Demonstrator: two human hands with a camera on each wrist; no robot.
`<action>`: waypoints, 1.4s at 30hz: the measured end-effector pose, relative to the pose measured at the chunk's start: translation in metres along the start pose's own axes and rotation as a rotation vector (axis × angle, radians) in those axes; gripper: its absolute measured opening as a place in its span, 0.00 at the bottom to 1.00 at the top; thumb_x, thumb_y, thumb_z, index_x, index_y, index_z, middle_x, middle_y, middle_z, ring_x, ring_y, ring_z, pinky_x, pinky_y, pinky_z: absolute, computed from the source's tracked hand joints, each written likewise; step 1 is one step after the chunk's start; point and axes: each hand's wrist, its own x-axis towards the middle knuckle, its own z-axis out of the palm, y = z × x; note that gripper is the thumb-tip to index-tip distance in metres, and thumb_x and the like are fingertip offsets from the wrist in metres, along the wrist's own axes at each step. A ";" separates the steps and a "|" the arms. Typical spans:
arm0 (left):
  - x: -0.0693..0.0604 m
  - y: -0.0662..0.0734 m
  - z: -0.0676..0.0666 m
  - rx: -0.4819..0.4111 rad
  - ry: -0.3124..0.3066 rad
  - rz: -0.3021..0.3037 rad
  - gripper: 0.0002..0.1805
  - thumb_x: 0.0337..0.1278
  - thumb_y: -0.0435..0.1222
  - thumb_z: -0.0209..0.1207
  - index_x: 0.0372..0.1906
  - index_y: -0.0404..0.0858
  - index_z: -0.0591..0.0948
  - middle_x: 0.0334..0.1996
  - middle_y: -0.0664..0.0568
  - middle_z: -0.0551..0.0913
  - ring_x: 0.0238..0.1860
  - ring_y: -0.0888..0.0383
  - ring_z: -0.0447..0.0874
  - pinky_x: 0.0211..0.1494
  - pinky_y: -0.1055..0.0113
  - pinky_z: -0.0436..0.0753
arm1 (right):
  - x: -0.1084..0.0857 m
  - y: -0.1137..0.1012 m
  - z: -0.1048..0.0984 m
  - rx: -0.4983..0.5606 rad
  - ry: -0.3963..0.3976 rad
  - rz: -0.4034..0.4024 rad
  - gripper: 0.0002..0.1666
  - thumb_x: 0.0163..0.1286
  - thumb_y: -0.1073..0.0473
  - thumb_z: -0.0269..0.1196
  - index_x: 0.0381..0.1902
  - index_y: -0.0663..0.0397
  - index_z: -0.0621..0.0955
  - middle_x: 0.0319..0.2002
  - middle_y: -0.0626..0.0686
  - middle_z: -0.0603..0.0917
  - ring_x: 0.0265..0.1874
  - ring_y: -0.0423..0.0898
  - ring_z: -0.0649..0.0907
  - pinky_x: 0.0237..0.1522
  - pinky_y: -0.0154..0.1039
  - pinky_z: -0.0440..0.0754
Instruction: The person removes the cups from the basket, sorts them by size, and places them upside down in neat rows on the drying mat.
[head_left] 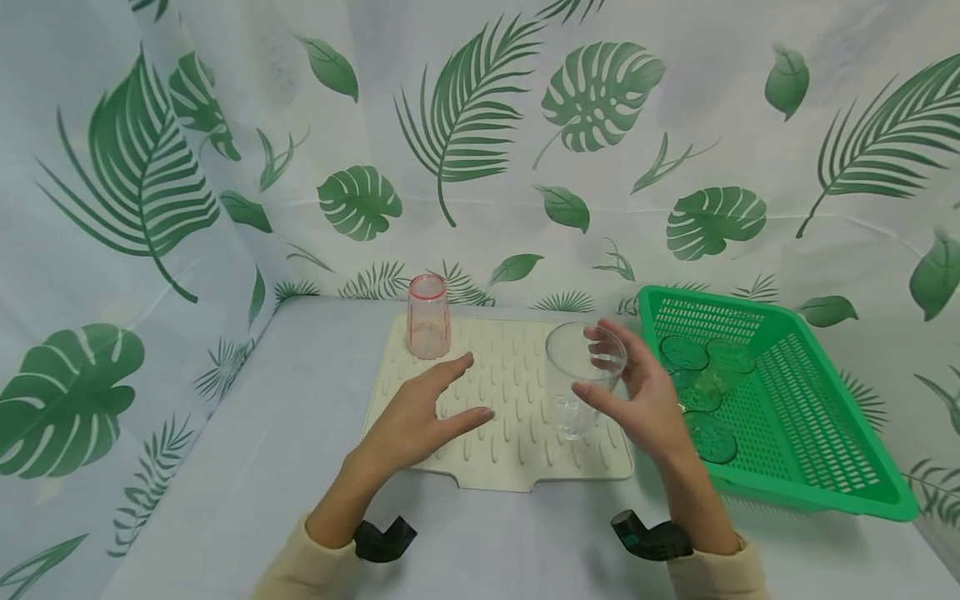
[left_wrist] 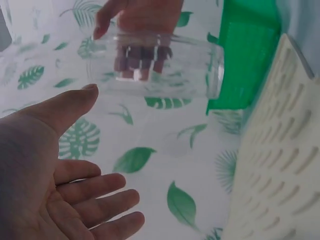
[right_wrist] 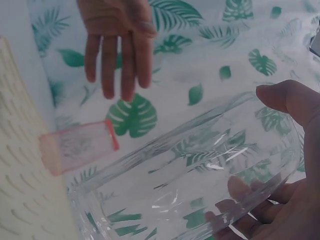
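Right hand (head_left: pixel 641 398) grips a clear glass (head_left: pixel 573 385); a pink glass (head_left: pixel 428 323) stands just beyond the left hand (head_left: pixel 411 417) (fingers extended).

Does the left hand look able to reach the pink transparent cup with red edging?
Probably yes: the left hand is open and empty, near the pink cup on the cream ridged mat, and nothing visible stands between them.

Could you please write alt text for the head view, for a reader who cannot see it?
A person's right hand grips a clear glass over a pale ridged mat, while the empty left hand hovers open. A pink-tinted cup stands on the mat's far left; on the right, a green basket holds more glasses.
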 end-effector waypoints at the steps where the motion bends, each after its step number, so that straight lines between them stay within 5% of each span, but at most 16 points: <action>1: 0.000 0.002 0.002 -0.011 0.005 0.017 0.44 0.59 0.57 0.66 0.76 0.47 0.65 0.73 0.56 0.71 0.73 0.55 0.70 0.73 0.51 0.73 | 0.000 0.001 0.001 0.007 -0.009 -0.008 0.45 0.57 0.76 0.68 0.72 0.55 0.68 0.61 0.46 0.78 0.56 0.42 0.77 0.57 0.25 0.75; 8: 0.000 0.010 0.010 -0.086 0.027 0.129 0.41 0.60 0.52 0.67 0.75 0.47 0.66 0.72 0.57 0.71 0.70 0.57 0.74 0.70 0.58 0.78 | -0.003 0.000 0.011 0.077 -0.094 -0.079 0.46 0.54 0.80 0.67 0.72 0.62 0.67 0.61 0.45 0.79 0.57 0.41 0.78 0.59 0.27 0.77; 18: 0.001 0.013 0.015 -0.183 0.015 0.190 0.43 0.55 0.48 0.71 0.75 0.51 0.66 0.73 0.58 0.70 0.70 0.57 0.75 0.67 0.58 0.80 | -0.005 -0.001 0.025 0.079 -0.207 -0.116 0.47 0.55 0.77 0.69 0.72 0.59 0.67 0.63 0.50 0.78 0.60 0.43 0.77 0.61 0.28 0.77; 27: 0.001 0.013 0.021 -0.200 0.032 0.250 0.45 0.53 0.45 0.73 0.76 0.46 0.66 0.68 0.53 0.75 0.65 0.56 0.78 0.61 0.56 0.84 | -0.008 -0.007 0.036 0.092 -0.297 -0.055 0.49 0.56 0.74 0.70 0.74 0.53 0.65 0.67 0.62 0.74 0.64 0.46 0.75 0.65 0.31 0.75; 38: -0.001 0.013 0.020 -0.204 0.051 0.288 0.47 0.48 0.43 0.75 0.74 0.52 0.67 0.66 0.58 0.76 0.61 0.59 0.78 0.58 0.56 0.85 | -0.010 -0.006 0.040 0.172 -0.400 -0.122 0.50 0.55 0.75 0.69 0.74 0.56 0.64 0.65 0.52 0.76 0.65 0.45 0.75 0.66 0.37 0.77; 42: -0.001 0.014 0.020 -0.198 0.058 0.322 0.47 0.45 0.44 0.76 0.73 0.51 0.68 0.65 0.57 0.75 0.57 0.59 0.81 0.56 0.59 0.85 | -0.009 -0.006 0.039 0.219 -0.437 -0.143 0.51 0.54 0.76 0.70 0.74 0.59 0.63 0.66 0.57 0.75 0.66 0.47 0.75 0.66 0.40 0.78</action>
